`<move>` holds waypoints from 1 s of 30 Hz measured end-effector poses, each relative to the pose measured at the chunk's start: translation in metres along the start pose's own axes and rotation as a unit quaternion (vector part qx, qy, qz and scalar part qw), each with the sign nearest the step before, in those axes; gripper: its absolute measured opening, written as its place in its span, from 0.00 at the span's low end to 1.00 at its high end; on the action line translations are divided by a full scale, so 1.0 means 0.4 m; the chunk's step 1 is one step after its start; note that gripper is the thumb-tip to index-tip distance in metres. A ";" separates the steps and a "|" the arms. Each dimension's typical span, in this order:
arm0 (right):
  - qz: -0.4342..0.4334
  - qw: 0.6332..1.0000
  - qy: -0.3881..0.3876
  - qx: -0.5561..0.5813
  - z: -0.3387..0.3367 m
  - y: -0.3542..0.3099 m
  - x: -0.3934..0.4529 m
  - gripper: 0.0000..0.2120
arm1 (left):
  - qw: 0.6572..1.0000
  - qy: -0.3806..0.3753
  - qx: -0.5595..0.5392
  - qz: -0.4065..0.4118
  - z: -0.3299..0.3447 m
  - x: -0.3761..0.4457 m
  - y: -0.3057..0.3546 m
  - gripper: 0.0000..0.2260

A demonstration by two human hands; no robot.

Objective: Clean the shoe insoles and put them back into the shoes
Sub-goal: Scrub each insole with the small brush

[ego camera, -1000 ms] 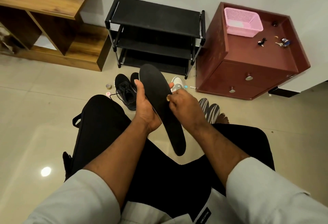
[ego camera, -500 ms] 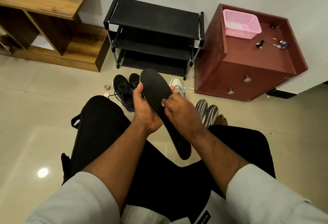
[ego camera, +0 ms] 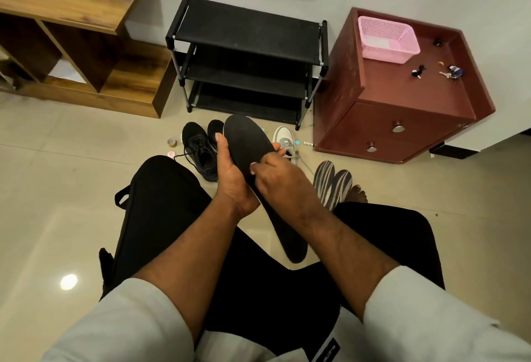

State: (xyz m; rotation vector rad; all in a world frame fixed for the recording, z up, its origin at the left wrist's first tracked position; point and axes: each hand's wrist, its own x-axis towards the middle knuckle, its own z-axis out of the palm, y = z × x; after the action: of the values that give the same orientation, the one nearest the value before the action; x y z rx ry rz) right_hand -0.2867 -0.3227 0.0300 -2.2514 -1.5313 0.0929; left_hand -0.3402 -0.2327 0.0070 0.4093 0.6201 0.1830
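Right hand has slid up the insole; left hand still grips.

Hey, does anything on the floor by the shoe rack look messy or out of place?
A few small things lie loose on the tiles: a tape roll beside the black shoes, and a small tube near the white shoe. The shoe rack holds no shoes; the pairs sit on the floor. Nothing looks spilled or damaged.

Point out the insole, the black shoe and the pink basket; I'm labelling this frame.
insole (ego camera: 247, 143): head view, on its wide front part.
black shoe (ego camera: 199, 150): head view, on its laces.
pink basket (ego camera: 388, 38): head view, on its mesh wall.
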 end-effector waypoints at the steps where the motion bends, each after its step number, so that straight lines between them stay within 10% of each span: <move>1: 0.014 1.000 -0.002 -0.012 -0.002 0.024 0.001 0.09 | 1.000 0.001 -0.005 -0.001 -0.002 0.000 -0.001 0.44; 6: 0.094 0.995 -0.012 -0.041 -0.040 0.110 0.002 0.10 | 0.999 0.031 -0.003 0.021 -0.003 0.004 0.005 0.45; 14: -0.033 0.999 -0.007 0.016 -0.013 -0.018 0.015 0.09 | 0.999 0.027 -0.018 0.034 -0.010 -0.008 0.009 0.34; 24: 0.109 0.993 0.033 -0.006 -0.045 0.084 0.020 0.09 | 0.993 0.062 -0.084 0.058 0.002 -0.015 0.023 0.29; 30: -0.009 0.998 0.035 0.060 -0.036 -0.027 0.018 0.07 | 0.996 0.051 -0.038 0.066 -0.006 -0.004 0.022 0.30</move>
State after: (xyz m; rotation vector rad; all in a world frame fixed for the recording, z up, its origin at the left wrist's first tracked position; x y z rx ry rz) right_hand -0.2892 -0.3173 0.0485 -2.1243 -1.4694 0.0970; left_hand -0.3433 -0.2243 0.0099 0.3699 0.6840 0.3549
